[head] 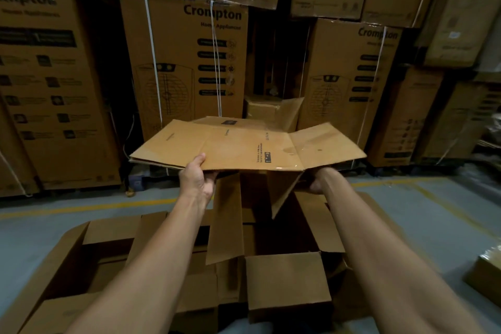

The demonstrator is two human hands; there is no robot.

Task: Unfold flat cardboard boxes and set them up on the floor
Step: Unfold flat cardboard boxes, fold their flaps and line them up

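I hold a flat brown cardboard box (244, 145) out in front of me at chest height, lying almost level. My left hand (196, 177) grips its near edge left of the middle, thumb on top. My right hand (318, 182) is under the near right part, mostly hidden by the cardboard. One flap (284, 190) hangs down between my hands. Below, on the floor, stand several opened cardboard boxes (287, 282) with their flaps up.
Tall stacked printed cartons (187, 62) form a wall ahead, with a dark gap (276, 62) between two of them. The grey floor (54, 206) has yellow lines. Another box corner (485, 276) shows at the right edge.
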